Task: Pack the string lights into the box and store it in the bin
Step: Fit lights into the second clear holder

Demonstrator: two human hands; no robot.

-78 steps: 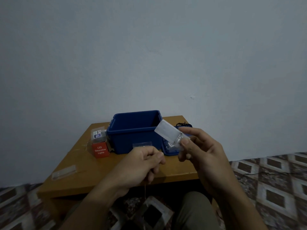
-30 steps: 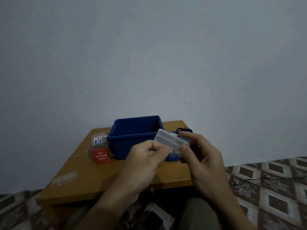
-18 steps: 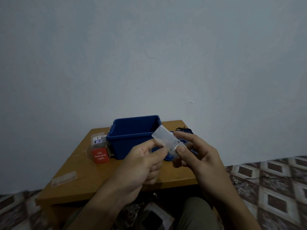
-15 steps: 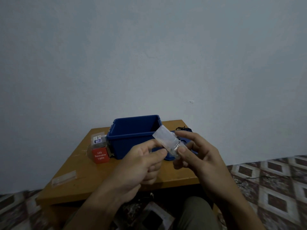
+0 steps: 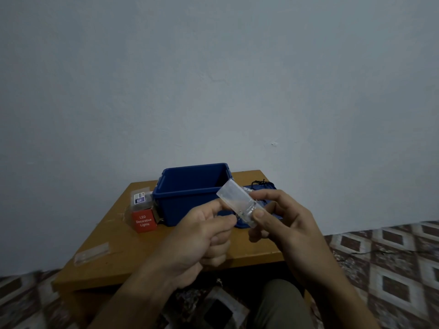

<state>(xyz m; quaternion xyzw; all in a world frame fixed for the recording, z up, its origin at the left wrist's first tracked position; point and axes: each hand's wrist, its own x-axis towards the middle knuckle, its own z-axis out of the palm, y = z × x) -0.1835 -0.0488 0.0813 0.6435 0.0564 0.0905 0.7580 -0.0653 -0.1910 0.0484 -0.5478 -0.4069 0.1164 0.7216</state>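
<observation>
Both bare forearms came up from below, the hands nearly meeting. The right hand (image 5: 285, 224) pinched the lower end of a small clear oblong plastic box (image 5: 234, 198) between thumb and fingers, its free end tilted up and leftward. The left hand (image 5: 202, 238) was curled, thumb and forefinger closed just beside that end; whether they gripped anything, I couldn't tell.
</observation>
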